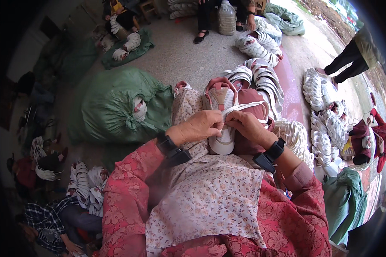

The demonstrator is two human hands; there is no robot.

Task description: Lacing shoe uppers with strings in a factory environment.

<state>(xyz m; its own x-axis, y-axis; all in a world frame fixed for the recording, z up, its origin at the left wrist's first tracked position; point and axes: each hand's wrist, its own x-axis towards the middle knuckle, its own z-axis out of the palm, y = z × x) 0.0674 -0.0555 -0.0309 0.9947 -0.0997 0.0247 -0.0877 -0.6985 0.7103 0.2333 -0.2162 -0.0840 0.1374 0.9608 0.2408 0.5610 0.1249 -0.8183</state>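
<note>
In the centre of the frame, a white-and-pink sneaker [218, 96] sits with its toe toward the lower edge. Above its lacing, the right hand [249, 127] is closed in a pinch on a white shoelace [249, 104]; the left hand [201, 127] is also nearly closed, fingertips together, but its grip is hidden. A floral apron [206, 197] spreads below; a green sack [105, 107] bulges at centre left.
</note>
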